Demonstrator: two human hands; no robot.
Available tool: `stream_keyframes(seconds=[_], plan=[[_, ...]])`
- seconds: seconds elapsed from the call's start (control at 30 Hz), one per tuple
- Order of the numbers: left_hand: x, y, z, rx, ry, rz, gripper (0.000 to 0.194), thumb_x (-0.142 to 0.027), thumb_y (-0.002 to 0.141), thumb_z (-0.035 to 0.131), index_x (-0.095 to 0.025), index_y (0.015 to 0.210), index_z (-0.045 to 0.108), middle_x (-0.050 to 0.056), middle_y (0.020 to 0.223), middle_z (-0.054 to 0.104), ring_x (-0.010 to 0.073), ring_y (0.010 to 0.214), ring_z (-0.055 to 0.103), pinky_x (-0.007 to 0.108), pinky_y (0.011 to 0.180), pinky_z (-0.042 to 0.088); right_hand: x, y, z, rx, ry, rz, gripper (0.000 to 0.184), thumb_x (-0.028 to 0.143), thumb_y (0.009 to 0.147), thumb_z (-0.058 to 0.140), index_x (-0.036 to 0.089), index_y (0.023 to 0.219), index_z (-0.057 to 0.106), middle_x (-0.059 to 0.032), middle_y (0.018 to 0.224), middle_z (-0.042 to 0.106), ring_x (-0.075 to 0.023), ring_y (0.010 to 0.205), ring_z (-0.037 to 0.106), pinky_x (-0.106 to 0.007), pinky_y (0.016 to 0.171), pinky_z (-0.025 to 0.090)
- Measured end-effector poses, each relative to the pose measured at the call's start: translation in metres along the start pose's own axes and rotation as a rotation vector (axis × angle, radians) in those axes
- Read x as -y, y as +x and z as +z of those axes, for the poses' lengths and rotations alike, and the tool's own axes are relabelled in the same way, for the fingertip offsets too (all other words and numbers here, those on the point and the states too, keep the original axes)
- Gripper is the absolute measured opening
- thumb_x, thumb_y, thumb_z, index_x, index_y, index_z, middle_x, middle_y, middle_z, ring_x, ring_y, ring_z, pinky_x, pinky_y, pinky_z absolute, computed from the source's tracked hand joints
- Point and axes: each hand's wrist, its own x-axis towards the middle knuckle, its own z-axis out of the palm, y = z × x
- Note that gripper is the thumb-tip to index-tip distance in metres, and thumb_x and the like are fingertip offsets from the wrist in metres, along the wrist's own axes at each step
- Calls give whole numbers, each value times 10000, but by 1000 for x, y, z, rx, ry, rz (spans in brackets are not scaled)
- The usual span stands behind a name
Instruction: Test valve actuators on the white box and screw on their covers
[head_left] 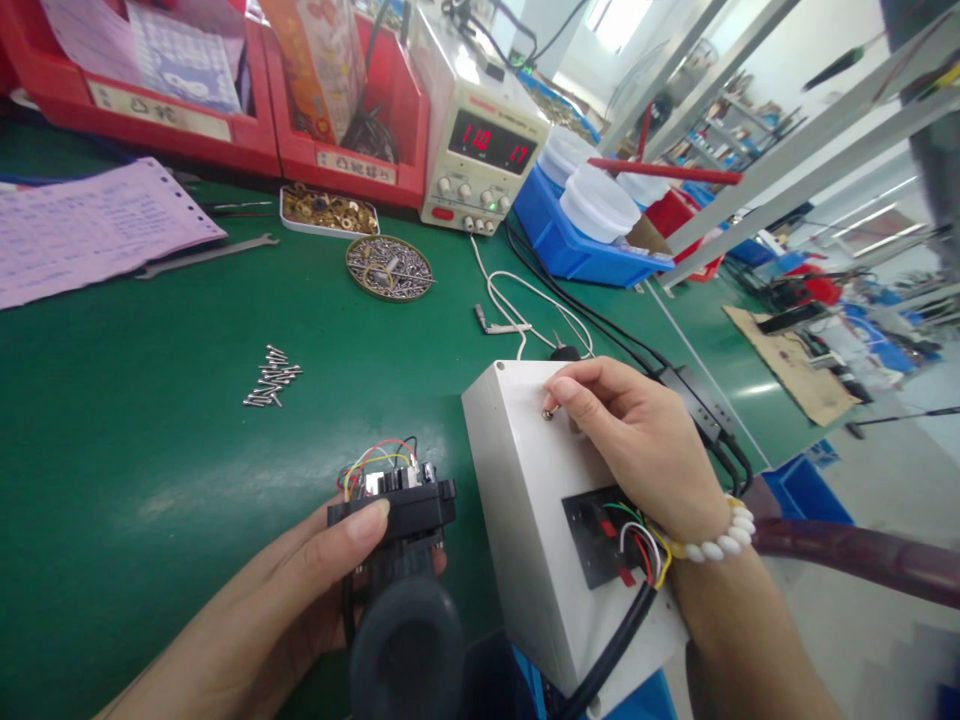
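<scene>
My left hand (300, 590) is wrapped round a black joystick unit (409, 515). Thin coloured wires and small metal parts show on its far side, and its round black knob (409, 640) points toward me. My right hand (637, 440), with a white beaded bracelet, rests over a light grey box (517, 520). Its thumb and forefinger pinch a small metal toggle switch (547, 413) on the box top. Nearer to me on that box is a black terminal panel (589, 540) with red clips, where coloured wires run into a thick black cable (611, 650).
Loose screws (274, 378), a round dish of screws (390, 268), a tray of brass nuts (330, 210) and a wrench (210, 256) lie on the green table. Behind stand red bins (352, 165), a lit power supply (487, 130) and a blue crate (577, 255).
</scene>
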Motion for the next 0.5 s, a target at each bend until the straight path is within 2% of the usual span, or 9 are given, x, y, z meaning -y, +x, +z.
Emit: stream_keyframes(seconds=[0.27,0.5], plan=[[-2,1,-5,28,10,3,459,-643,803,721,-297,1104,714,43,1038,814,256,976,745,300,803,608,1,0,-1,1,-13,7,235,353,967,608,190,810,672,-7,741,654,-130,606,516,-240,569,402],[-6,0,-3,-10,93,40,495,-664,836,664,-298,1169,683,41,1062,801,274,1020,723,326,847,589,-1,-1,1,7,-4,3,239,357,963,607,189,803,666,-7,740,648,-130,617,528,-243,590,426]])
